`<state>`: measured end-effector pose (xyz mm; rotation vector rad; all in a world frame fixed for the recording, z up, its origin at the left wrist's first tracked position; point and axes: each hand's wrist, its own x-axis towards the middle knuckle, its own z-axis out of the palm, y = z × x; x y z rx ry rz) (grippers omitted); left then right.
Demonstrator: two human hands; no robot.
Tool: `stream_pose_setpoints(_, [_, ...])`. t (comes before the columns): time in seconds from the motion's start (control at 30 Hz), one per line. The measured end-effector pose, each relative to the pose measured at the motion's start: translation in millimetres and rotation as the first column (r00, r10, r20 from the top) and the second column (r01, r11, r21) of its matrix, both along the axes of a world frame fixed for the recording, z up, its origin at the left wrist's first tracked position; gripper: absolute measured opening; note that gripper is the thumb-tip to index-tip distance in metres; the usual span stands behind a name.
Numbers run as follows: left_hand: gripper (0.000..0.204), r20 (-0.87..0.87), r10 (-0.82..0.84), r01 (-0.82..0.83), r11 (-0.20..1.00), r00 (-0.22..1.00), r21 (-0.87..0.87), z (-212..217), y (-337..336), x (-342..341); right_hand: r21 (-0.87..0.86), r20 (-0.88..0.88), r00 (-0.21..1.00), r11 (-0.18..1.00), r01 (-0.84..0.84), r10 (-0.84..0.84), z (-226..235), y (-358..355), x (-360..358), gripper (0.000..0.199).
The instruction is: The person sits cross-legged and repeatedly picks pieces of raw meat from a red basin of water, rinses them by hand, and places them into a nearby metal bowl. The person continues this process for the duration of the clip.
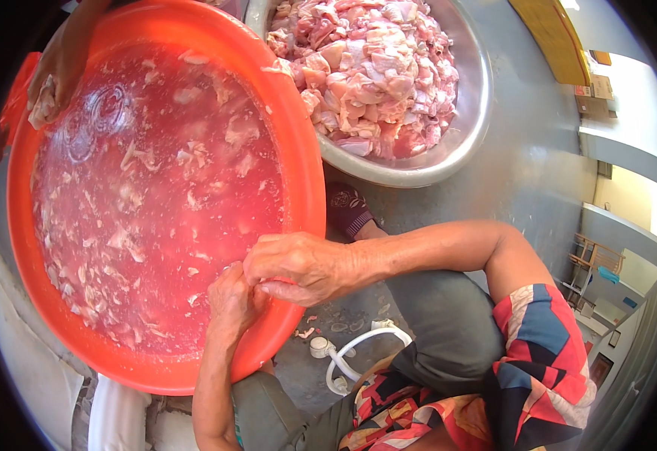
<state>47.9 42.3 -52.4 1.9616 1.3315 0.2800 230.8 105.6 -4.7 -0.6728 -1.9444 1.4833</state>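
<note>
While pale scraps (193,154) are floating in the red tub (310,150), the left hand (231,299) and right hand (300,264) are meeting, curled, at its rim; whether gripping anything, I cannot tell.

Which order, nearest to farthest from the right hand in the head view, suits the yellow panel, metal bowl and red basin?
1. Red basin: rim right beneath the right hand.
2. Metal bowl: ahead, beyond the basin's rim.
3. Yellow panel: upper right.

the tub (304,158) is orange-red, its water (167,274) pinkish red; the meat (381,75) pink and cream, the basin (479,113) silver; the sleeve (543,338) patchworked red, blue, black, cream.
</note>
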Motion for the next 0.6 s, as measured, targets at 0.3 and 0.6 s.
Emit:
stream_pose_setpoints(0.3, [0.005,0.272,0.317,-0.177,0.882,0.909,-0.437,51.3,10.3,-17.2,0.046,0.231,0.973,0.999,-0.027,0.016,-0.5,2.6,-13.4,0.02])
stream_pose_setpoints(0.6, [0.01,0.371,0.823,-0.224,0.495,0.43,-0.84,50.8,7.5,-39.6,-0.848,-0.092,0.972,0.494,-0.191,0.217,-0.2,22.1,-20.9,0.04])
